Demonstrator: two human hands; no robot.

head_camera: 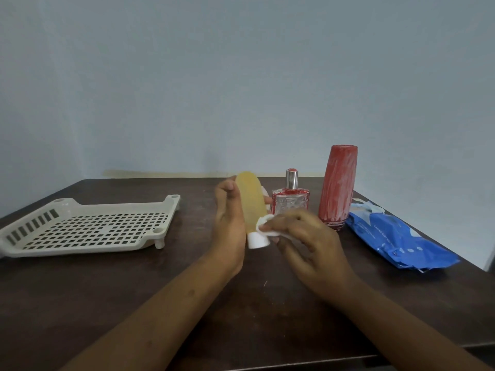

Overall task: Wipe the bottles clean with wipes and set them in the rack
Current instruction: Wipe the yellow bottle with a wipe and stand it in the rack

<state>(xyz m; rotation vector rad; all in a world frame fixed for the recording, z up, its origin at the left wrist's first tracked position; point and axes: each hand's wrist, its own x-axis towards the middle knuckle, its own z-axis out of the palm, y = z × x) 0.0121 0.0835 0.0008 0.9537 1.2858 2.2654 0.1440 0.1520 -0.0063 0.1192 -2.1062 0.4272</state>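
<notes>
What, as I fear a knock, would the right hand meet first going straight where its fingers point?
The yellow bottle, held by the left hand: the right hand, pinching a wipe, points left at its lower end near the white cap. The wipe likely touches it; depth is unclear.

Left hand [229, 220] upright, fingers curled; right hand [302, 236] pinching beside it.

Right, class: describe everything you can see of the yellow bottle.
The yellow bottle is slim, round-ended, of matte, slightly translucent plastic, with a white cap. It is held above the table, tilted, cap end lowest and nearest the camera. The left hand grips its side; the right hand presses a white wipe against it beside the cap.
</notes>
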